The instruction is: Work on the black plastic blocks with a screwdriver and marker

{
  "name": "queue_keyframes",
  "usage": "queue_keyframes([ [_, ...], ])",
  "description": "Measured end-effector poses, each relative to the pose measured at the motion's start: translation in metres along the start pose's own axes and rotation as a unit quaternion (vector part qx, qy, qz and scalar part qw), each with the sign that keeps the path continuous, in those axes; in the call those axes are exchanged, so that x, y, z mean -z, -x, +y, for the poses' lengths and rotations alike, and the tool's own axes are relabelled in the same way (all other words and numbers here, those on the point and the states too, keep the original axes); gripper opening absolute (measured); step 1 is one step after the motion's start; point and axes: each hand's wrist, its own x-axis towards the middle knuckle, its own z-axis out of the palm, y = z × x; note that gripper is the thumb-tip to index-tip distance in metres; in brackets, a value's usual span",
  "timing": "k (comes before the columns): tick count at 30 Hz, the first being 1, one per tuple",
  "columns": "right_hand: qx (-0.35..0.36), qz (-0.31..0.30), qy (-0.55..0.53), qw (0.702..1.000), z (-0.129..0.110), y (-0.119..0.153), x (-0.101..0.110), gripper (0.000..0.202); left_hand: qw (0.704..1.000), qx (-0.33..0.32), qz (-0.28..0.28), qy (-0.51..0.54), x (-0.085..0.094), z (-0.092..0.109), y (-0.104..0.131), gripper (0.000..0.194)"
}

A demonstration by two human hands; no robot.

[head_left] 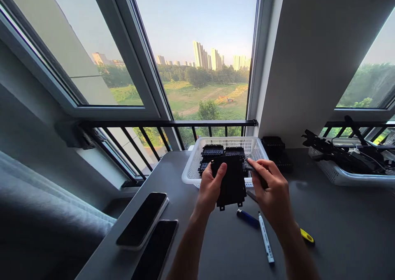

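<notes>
A flat black plastic part [231, 183] with small tabs on its lower edge is held up above the table. My left hand [211, 187] grips its left side, thumb across the front face. At its upper right edge, my right hand [270, 185] is closed around a dark, slim tool [255, 170], whose tip is near or against the part; contact is too small to make out. Behind the part stands a white basket [189, 175] with several black ribbed plastic parts [212, 150] inside.
Two phones [143, 220] lie at the left. A blue-handled tool [247, 218], a white marker [266, 239] and a yellow-black tool [307, 236] lie in front. More black parts [274, 146] stand behind right, near another basket [342, 178] of black pieces and cables.
</notes>
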Motion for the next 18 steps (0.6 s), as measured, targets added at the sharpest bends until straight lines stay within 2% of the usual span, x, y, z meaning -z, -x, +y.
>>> queue_keyframes([
  [3, 0.002, 0.006, 0.018, 1.0, 0.01, -0.001, -0.008, 0.037, 0.998, -0.021, -0.034, -0.049, -0.004, -0.005, 0.002, 0.044],
  [8, 0.015, -0.018, 0.022, 0.999, 0.014, 0.002, -0.018, 0.04, 0.988, -0.073, -0.037, -0.131, -0.004, -0.008, 0.005, 0.041],
  [18, 0.063, -0.081, 0.024, 0.994, 0.012, 0.003, -0.02, 0.041, 0.979, -0.091, -0.023, -0.182, 0.0, -0.007, 0.004, 0.038],
])
